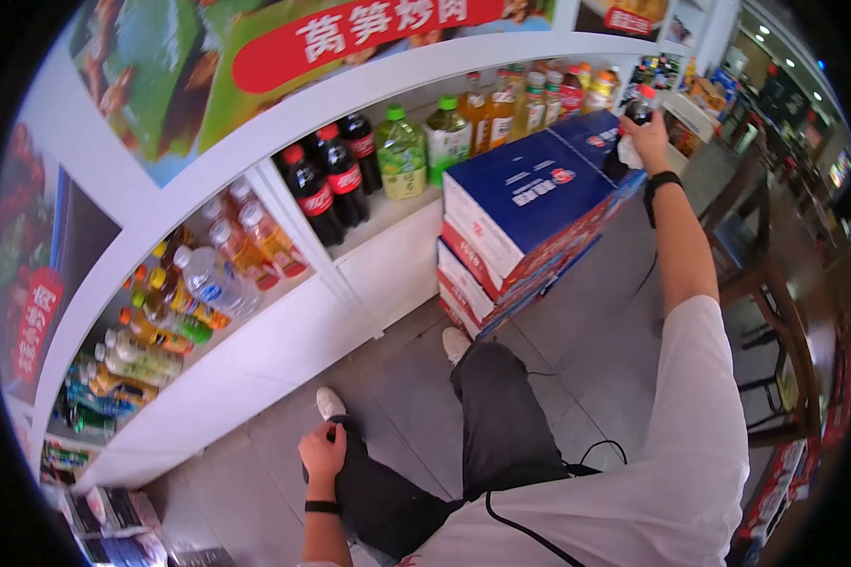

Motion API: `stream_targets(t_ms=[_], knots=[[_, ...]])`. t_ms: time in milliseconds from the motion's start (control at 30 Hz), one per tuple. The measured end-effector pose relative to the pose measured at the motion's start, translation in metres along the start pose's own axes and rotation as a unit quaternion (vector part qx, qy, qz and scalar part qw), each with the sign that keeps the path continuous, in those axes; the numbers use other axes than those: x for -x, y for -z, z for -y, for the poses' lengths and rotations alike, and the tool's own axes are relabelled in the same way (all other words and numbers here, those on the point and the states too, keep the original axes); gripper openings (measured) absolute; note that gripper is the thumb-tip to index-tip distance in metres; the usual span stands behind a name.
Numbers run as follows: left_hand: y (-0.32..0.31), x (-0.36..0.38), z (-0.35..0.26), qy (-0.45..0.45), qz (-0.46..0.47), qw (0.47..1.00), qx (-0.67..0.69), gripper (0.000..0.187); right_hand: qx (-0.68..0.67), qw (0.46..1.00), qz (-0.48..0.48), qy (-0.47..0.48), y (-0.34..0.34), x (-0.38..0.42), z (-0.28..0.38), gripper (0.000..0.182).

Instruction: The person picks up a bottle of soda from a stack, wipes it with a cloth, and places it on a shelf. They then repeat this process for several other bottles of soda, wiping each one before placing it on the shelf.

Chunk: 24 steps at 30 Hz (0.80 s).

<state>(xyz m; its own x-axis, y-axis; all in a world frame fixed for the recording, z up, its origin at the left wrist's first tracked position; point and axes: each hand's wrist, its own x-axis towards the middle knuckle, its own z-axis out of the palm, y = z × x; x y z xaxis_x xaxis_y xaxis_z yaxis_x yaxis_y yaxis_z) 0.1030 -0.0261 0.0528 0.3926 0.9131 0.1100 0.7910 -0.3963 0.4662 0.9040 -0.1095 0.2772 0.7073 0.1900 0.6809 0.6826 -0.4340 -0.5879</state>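
My right hand (647, 144) reaches out to the far end of the stacked boxes and grips a dark bottle with a red cap (639, 111). Something white, like a crumpled cloth or tissue (630, 154), shows beneath my fingers against the bottle. Under it lies the blue top of a box (529, 189), uppermost in a stack of blue, red and white cartons. My left hand (323, 454) hangs by my left knee with its fingers curled; whether anything is inside is hidden.
A white shelf unit (388, 227) runs along the left, holding cola bottles (309, 194), green-capped bottles (402, 156) and several other drinks. Wooden chairs (775, 312) stand on the right. A black cable (603, 444) shows near my right leg.
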Motion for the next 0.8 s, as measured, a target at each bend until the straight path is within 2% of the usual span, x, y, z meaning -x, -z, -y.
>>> stream_targets(t_ms=[67, 133, 200, 267, 300, 400, 533, 600, 667, 800], knots=[[0.002, -0.001, 0.002, -0.004, 0.004, 1.000, -0.008, 0.020, 0.076, 0.997, -0.004, 0.010, 0.002, 0.017, 0.033, 0.070], [0.002, -0.004, -0.002, -0.010, 0.002, 1.000, 0.004, 0.020, 0.057, 0.991, 0.010, 0.124, 0.006, 0.048, 0.073, 0.065], [0.001, -0.005, -0.003, -0.014, -0.008, 1.000, 0.008, 0.021, -0.024, 0.981, 0.031, 0.190, 0.013, 0.079, 0.115, 0.063], [0.001, -0.005, -0.002, -0.023, -0.001, 1.000, 0.004, 0.021, -0.142, 0.967, 0.099, 0.189, 0.024, 0.105, 0.156, 0.061], [0.001, -0.002, -0.001, -0.018, 0.002, 1.000, 0.002, 0.021, -0.159, 0.959, 0.148, 0.182, 0.030, 0.117, 0.174, 0.062], [0.002, -0.004, 0.000, -0.022, -0.007, 1.000, 0.007, 0.020, -0.277, 0.909, 0.255, 0.181, 0.030, 0.154, 0.229, 0.064], [0.005, -0.001, 0.002, -0.027, -0.024, 0.999, 0.028, 0.019, -0.293, 0.859, 0.344, 0.238, -0.013, 0.194, 0.275, 0.067], [0.004, 0.000, 0.005, -0.025, -0.026, 0.999, 0.034, 0.018, -0.314, 0.842, 0.317, 0.304, -0.055, 0.210, 0.285, 0.067], [0.004, 0.001, 0.008, -0.027, -0.033, 0.999, 0.034, 0.018, -0.300, 0.838, 0.339, 0.303, -0.087, 0.219, 0.292, 0.066], [0.008, 0.002, 0.011, -0.025, -0.037, 0.998, 0.049, 0.017, -0.312, 0.854, 0.339, 0.241, -0.147, 0.234, 0.291, 0.070]])
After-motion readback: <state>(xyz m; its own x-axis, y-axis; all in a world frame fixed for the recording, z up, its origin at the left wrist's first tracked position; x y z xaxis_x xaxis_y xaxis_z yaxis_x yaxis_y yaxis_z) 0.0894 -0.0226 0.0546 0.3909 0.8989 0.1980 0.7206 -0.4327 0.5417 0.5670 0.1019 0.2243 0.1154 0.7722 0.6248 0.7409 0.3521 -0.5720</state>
